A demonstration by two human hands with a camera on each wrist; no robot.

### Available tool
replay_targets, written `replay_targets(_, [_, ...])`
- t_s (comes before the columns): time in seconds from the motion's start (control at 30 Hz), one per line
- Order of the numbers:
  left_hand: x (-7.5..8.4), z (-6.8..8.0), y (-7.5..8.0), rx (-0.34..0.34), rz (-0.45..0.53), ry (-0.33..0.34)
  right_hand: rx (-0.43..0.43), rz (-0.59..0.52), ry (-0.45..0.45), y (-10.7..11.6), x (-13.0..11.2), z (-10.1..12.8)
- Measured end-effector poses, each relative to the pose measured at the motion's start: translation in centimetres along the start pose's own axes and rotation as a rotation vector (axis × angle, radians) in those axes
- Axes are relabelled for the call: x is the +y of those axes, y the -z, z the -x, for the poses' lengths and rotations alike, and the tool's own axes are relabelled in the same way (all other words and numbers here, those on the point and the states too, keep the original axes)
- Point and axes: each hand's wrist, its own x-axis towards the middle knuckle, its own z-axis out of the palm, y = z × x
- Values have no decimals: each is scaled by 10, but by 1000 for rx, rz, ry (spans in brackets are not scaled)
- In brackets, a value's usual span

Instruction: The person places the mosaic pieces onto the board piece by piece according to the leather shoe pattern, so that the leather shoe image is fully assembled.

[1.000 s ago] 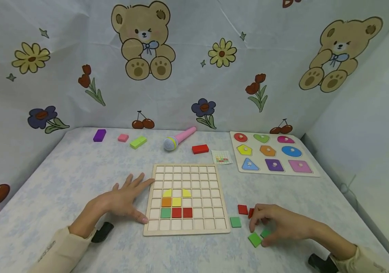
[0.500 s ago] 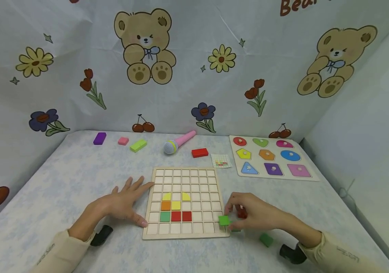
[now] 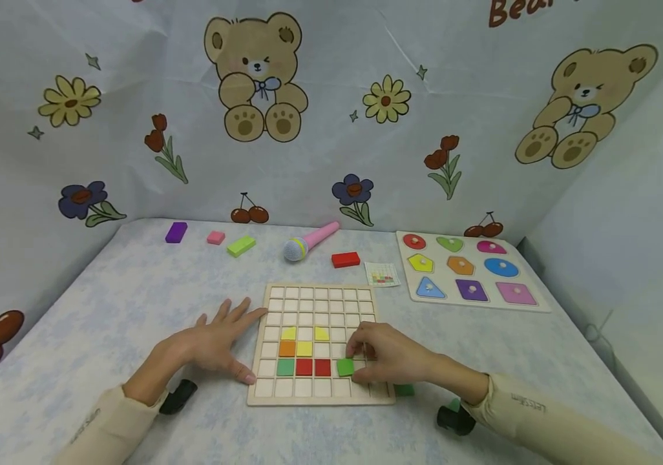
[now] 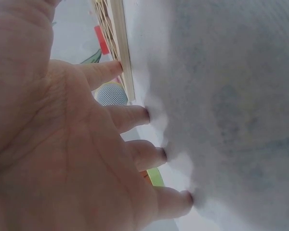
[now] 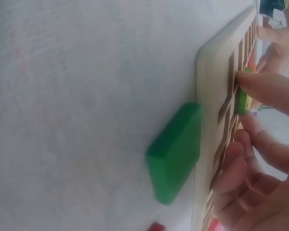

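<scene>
A wooden grid board (image 3: pixel 320 296) lies in front of me with yellow, orange, green and red tiles in its lower middle cells. My right hand (image 3: pixel 366 358) pinches a green square tile (image 3: pixel 345 367) at the cell just right of the two red tiles (image 3: pixel 313 367). In the right wrist view the fingertips (image 5: pixel 262 86) hold that green tile (image 5: pixel 242 98) against the board's face (image 5: pixel 209 120). My left hand (image 3: pixel 218 342) lies flat on the table with fingers spread. Its index finger (image 4: pixel 103 72) touches the board's left edge (image 4: pixel 119 53).
A loose green tile (image 3: pixel 404 389) (image 5: pixel 176 151) lies on the table by the board's right corner. At the back are a shape puzzle board (image 3: pixel 541 303), a pattern card (image 3: pixel 382 274), a red block (image 3: pixel 346 259), a pink microphone (image 3: pixel 311 242), and green (image 3: pixel 241 245), pink (image 3: pixel 216 237) and purple (image 3: pixel 176 232) blocks.
My right hand picked a green tile off the table at the right and carried it left onto the board, beside the red tiles. The left hand stayed put.
</scene>
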Motion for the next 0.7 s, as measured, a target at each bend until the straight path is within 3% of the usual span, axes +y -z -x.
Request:
replay_targets(0.3, [2, 0, 1, -9, 13, -1, -2, -27, 17, 1, 1, 0])
replay_targets(0.57, [2, 0, 1, -8, 21, -1, 25, -45, 83, -2, 1, -4])
replay_targets(0.7, [1, 0, 0, -6, 23, -2, 24, -11, 52, -2, -3, -3])
